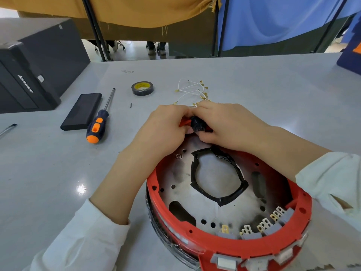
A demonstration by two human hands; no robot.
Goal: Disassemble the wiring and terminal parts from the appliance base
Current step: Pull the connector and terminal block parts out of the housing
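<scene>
At base rim [230, 249], hands on black part [197, 124]

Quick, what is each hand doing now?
Left hand: closed on the black part at the base's far rim.
Right hand: closed on the same part.

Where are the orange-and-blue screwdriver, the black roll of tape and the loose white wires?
orange-and-blue screwdriver [97, 127], head view, on its handle.
black roll of tape [142, 88], head view, on the roll's upper face.
loose white wires [192, 90], head view, on the middle of the bundle.
</scene>
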